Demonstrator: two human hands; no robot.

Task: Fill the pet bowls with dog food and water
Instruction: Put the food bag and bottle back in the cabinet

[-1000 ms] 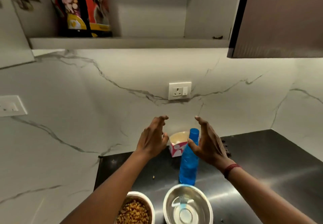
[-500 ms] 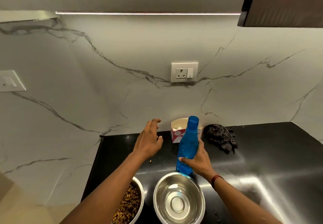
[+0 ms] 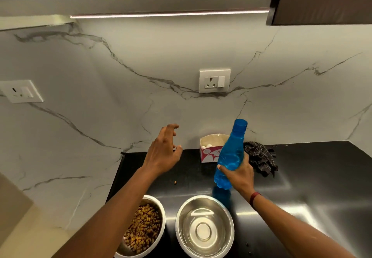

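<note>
Two steel pet bowls stand at the front of the black counter [image 3: 302,177]. The left bowl [image 3: 159,207] holds brown dog food, and my left forearm hides part of it. The right bowl [image 3: 203,227] shines inside; I cannot tell whether it holds water. My right hand [image 3: 239,174] grips the lower body of a blue water bottle [image 3: 231,151], capped, tilted to the right and lifted just above the counter behind the right bowl. My left hand [image 3: 164,153] hovers open to the left of the bottle, holding nothing.
A small red and white carton [image 3: 209,149] stands against the marble wall behind the bottle, with a dark checked cloth [image 3: 259,157] to its right. One kibble piece [image 3: 175,182] lies on the counter. A wall socket [image 3: 214,80] sits above. A shelf and dark cabinet hang overhead.
My right hand has closed on the bottle and lifted it off the counter, tilting it right. My left hand stayed open, drifting a little left. The view dropped from the shelf toward the counter.
</note>
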